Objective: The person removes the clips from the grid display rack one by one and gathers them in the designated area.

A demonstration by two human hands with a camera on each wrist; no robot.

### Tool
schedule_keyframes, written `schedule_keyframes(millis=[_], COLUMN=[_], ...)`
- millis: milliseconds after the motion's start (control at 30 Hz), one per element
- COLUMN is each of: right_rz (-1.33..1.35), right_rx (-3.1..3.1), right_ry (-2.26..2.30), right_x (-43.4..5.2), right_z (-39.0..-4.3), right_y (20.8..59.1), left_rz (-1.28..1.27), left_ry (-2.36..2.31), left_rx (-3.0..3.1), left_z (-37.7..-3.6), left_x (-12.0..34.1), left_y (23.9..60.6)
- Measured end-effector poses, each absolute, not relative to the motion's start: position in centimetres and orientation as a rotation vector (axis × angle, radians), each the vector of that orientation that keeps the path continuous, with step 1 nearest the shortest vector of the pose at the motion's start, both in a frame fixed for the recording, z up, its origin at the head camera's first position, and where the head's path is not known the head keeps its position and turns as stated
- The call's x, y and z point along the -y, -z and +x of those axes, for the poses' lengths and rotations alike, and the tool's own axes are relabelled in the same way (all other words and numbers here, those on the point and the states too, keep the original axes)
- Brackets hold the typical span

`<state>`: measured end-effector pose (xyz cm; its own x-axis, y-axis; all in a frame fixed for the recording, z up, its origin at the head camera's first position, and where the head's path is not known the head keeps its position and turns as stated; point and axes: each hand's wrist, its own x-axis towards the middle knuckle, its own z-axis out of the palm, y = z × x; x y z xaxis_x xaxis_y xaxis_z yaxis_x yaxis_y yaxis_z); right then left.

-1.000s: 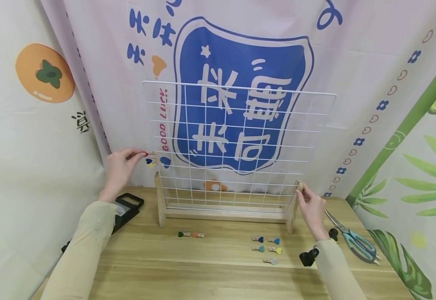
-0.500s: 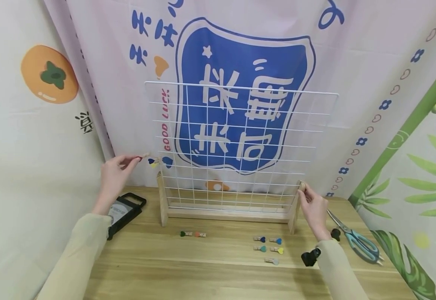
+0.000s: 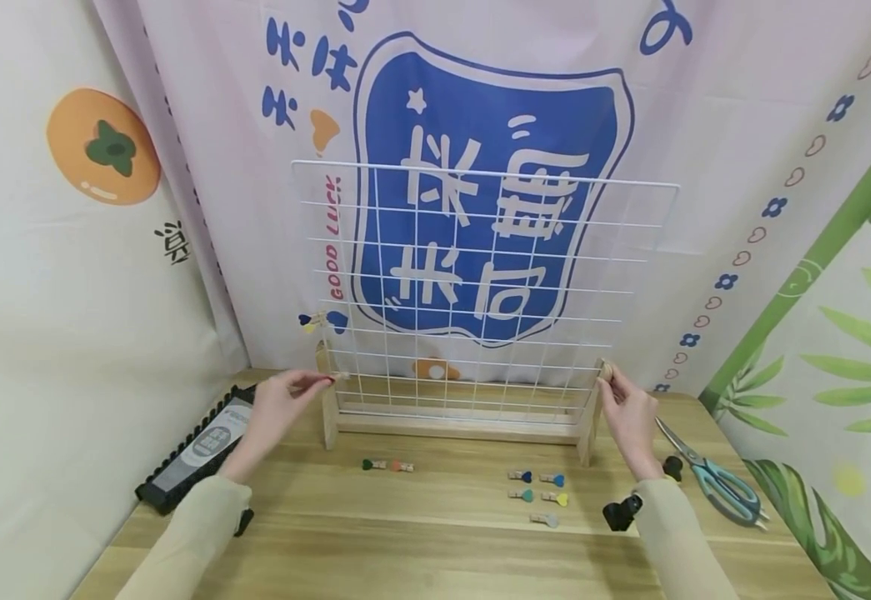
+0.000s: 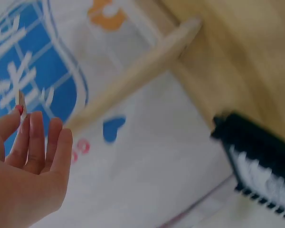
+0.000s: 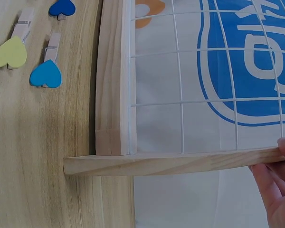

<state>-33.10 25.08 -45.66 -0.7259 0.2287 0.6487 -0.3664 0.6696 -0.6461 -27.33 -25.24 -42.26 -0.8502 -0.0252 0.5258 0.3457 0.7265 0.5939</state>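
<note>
In the head view a white wire grid [image 3: 480, 250] stands upright in a wooden base [image 3: 453, 425]. My left hand [image 3: 281, 410] pinches a small wooden clothespin [image 4: 20, 99] with a red piece on it between thumb and fingertips. Its tip overlaps the grid's left edge beside the left wooden post [image 3: 328, 412]. Heart clothespins [image 3: 306, 321], dark blue and yellow, sit higher on that edge. My right hand [image 3: 628, 417] grips the top of the right wooden post [image 5: 166, 164], thumb on one side and fingers on the other.
Several heart clothespins [image 3: 527, 477] lie front right on the table, with a green and an orange clothespin [image 3: 402, 467] further left. Scissors [image 3: 720, 483] lie beyond my right wrist. A black-edged case [image 3: 202, 450] lies behind my left forearm. A printed curtain [image 3: 255, 208] hangs behind.
My left hand has drawn back left from the grid's edge, then come down and right to the left post, carrying the clothespin. My right hand has stayed on its post.
</note>
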Motion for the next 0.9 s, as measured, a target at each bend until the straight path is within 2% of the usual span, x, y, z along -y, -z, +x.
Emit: schedule_keyframes(millis=[467,900], right_rz=[0.082,0.077], right_rx=[2.196,2.209], right_ry=[-1.04,-1.024], right_x=[-25.0,-25.0], right_z=[-32.9,-32.8], right_y=[45.7,45.6], left_rz=[-0.55,-0.693], left_ry=[1.089,0.996], left_rx=[2.645,2.737], left_z=[-26.0,-25.1], left_x=[20.2,17.5], left_y=[49.6,52.8])
